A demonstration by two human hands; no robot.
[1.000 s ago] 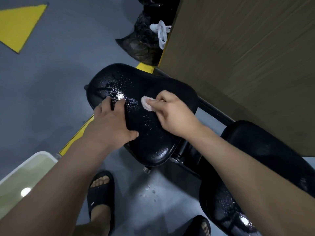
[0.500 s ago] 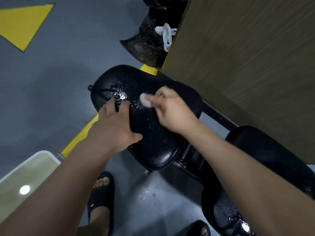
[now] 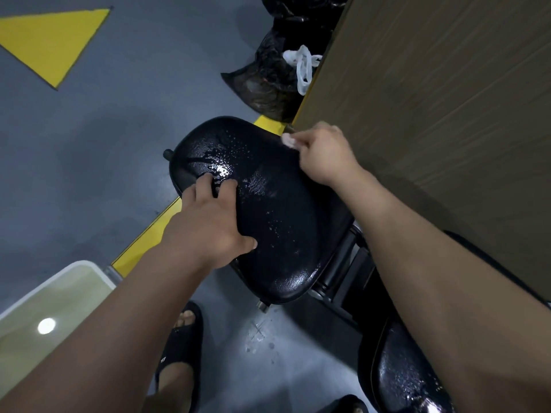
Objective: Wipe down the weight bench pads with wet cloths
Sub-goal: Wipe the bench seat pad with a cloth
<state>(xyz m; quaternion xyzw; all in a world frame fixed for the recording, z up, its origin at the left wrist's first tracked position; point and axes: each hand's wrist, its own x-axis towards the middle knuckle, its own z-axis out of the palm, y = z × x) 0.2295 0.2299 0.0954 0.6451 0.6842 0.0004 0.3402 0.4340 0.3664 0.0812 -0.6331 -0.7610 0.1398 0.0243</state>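
A black seat pad [image 3: 277,210] fills the middle of the view, wet with droplets and a shiny patch near its far left. My left hand [image 3: 208,222] rests on the pad's left edge, fingers spread over the surface and thumb on top. My right hand [image 3: 325,153] pinches a small white wet cloth [image 3: 288,140] at the pad's far right edge, beside the wooden wall. A second black pad [image 3: 405,380], also wet, lies at the lower right, partly hidden by my right forearm.
A brown wooden panel [image 3: 441,93] rises on the right. Black rubbish bags [image 3: 268,84] with a white plastic bag [image 3: 304,67] sit behind the pad. A pale basin of water [image 3: 44,317] stands at lower left. My sandalled foot [image 3: 179,338] is below, on a grey floor with yellow markings.
My right hand has slid the cloth from the pad's middle out to its far right edge. My left hand stays on the pad's left side.
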